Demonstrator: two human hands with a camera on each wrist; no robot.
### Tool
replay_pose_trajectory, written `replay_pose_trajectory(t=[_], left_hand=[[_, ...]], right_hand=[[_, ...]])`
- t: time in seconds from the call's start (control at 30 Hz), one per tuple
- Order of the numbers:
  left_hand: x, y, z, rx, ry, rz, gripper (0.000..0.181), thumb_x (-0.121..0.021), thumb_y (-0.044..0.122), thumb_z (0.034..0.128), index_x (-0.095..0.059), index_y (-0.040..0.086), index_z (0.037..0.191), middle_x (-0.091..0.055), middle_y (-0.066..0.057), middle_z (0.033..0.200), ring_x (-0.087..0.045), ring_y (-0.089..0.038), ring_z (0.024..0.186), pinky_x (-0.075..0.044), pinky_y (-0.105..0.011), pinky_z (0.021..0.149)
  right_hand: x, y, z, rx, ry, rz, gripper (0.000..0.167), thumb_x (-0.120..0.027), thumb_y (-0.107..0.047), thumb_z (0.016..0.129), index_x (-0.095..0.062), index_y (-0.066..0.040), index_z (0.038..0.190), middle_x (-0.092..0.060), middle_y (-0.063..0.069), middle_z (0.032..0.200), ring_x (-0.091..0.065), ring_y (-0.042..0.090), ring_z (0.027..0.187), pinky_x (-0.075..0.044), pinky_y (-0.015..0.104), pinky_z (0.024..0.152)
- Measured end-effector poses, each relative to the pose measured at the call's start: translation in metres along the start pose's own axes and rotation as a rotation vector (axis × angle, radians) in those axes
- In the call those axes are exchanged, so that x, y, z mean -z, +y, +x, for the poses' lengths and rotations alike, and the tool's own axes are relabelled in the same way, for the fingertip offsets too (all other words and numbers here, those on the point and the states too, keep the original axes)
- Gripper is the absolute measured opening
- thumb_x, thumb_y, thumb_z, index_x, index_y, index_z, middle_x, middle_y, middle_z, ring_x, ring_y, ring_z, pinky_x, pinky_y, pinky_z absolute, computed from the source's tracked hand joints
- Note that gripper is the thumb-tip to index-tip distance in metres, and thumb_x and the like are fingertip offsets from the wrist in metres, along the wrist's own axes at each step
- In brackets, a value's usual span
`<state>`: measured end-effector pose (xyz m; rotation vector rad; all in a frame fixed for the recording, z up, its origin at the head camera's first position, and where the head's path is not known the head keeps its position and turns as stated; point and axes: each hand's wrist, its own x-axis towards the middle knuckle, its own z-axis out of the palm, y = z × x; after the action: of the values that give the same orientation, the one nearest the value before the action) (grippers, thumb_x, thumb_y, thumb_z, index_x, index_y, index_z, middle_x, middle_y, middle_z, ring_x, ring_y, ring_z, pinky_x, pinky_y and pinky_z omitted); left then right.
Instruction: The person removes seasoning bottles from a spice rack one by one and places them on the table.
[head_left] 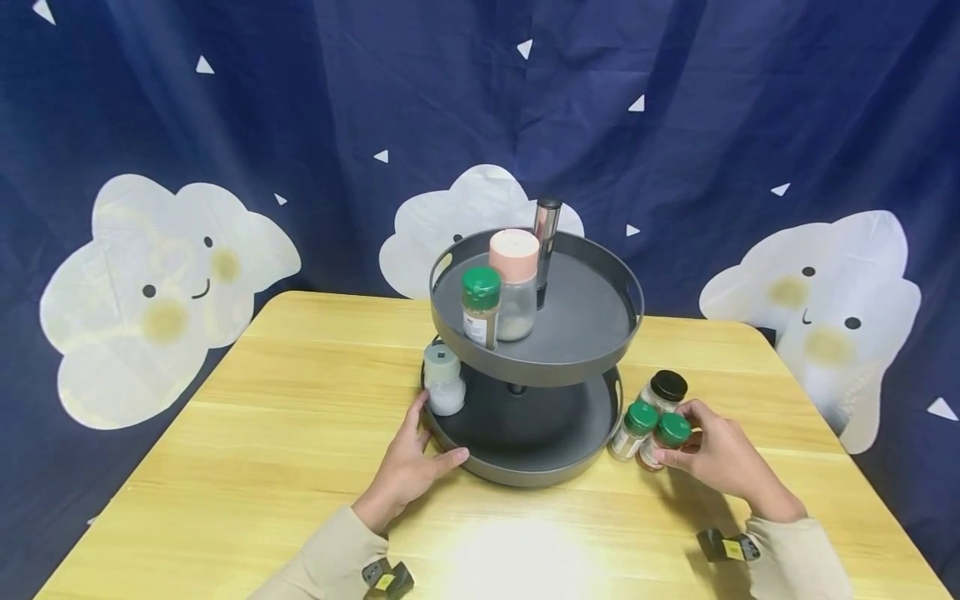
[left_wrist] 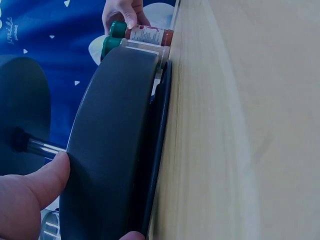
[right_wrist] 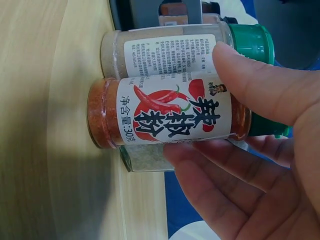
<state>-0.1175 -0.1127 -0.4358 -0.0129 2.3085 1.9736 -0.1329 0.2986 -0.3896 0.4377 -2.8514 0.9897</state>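
A dark grey two-tier turntable stands on the table, with its lower tray (head_left: 517,477) under a raised upper tray (head_left: 558,371). My left hand (head_left: 405,467) rests at the lower tray's left front edge, thumb and fingers spread along its wall. Close to those fingers a white shaker (head_left: 446,387) with a pale lid stands inside the tray. On the right, my right hand (head_left: 723,454) holds a green-capped jar of red chili powder (right_wrist: 170,110) between thumb and fingers. Against it stands a second green-capped spice jar (head_left: 628,433), with a black-lidded jar (head_left: 667,387) behind.
Up on the upper tray are a green-capped spice jar (head_left: 481,308), a pink-lidded jar (head_left: 514,283) and a tall dark-topped cylinder (head_left: 547,242). The wooden table (head_left: 247,467) ends at a dark blue curtain (head_left: 360,92) with cloud shapes.
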Motion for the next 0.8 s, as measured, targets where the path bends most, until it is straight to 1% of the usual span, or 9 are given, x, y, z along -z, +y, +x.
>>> replay_pose_trajectory(t=[0.07,0.23,0.43,0.6,0.73,0.8], left_hand=[[0.0,0.0,0.0,-0.001,-0.001,-0.001,0.108,-0.084,0.013,0.0766,-0.011,0.015,0.156,-0.001,-0.024,0.159,-0.02,-0.053,0.136,-0.044,-0.05,0.098],[0.0,0.0,0.001,-0.005,0.003,0.006,0.107,-0.084,0.014,0.0764,-0.012,0.015,0.156,-0.003,-0.024,0.158,-0.021,-0.053,0.136,-0.043,-0.051,0.1],[0.0,-0.001,0.001,-0.01,0.005,0.013,0.107,-0.084,0.014,0.0759,-0.012,0.014,0.156,-0.005,-0.024,0.158,-0.022,-0.052,0.136,-0.041,-0.051,0.102],[0.0,-0.002,0.001,-0.017,0.002,0.007,0.108,-0.084,0.014,0.0761,-0.012,0.014,0.156,-0.004,-0.024,0.158,-0.022,-0.052,0.136,-0.041,-0.051,0.102],[-0.001,-0.001,0.0,-0.016,0.003,0.002,0.108,-0.084,0.013,0.076,-0.012,0.013,0.156,-0.004,-0.024,0.159,-0.022,-0.053,0.136,-0.042,-0.051,0.101],[-0.001,-0.001,0.0,-0.014,0.003,0.001,0.108,-0.084,0.013,0.076,-0.012,0.014,0.156,-0.004,-0.023,0.159,-0.022,-0.053,0.136,-0.042,-0.051,0.101]], right_hand=[[0.0,0.001,0.0,0.013,0.011,-0.004,0.051,-0.089,-0.015,0.069,-0.055,0.002,0.102,-0.067,0.012,0.09,-0.07,0.027,0.076,-0.059,0.032,0.063],[0.002,0.002,0.0,0.037,0.043,-0.026,0.047,-0.087,-0.016,0.071,-0.055,0.002,0.101,-0.066,0.012,0.09,-0.069,0.026,0.075,-0.059,0.034,0.063],[0.004,0.003,-0.001,0.052,0.062,-0.04,0.042,-0.085,-0.017,0.075,-0.055,0.0,0.098,-0.066,0.011,0.088,-0.069,0.028,0.076,-0.059,0.037,0.065],[0.008,-0.001,-0.002,0.037,0.053,-0.036,0.038,-0.081,-0.016,0.08,-0.053,0.0,0.099,-0.066,0.011,0.088,-0.068,0.03,0.079,-0.059,0.042,0.068],[0.013,-0.006,-0.003,0.018,0.048,-0.043,0.035,-0.079,-0.016,0.082,-0.053,0.0,0.1,-0.066,0.011,0.089,-0.068,0.03,0.08,-0.058,0.042,0.07],[0.017,-0.009,-0.004,0.018,0.059,-0.048,0.034,-0.078,-0.014,0.083,-0.053,0.0,0.1,-0.066,0.01,0.088,-0.068,0.03,0.08,-0.058,0.042,0.07]])
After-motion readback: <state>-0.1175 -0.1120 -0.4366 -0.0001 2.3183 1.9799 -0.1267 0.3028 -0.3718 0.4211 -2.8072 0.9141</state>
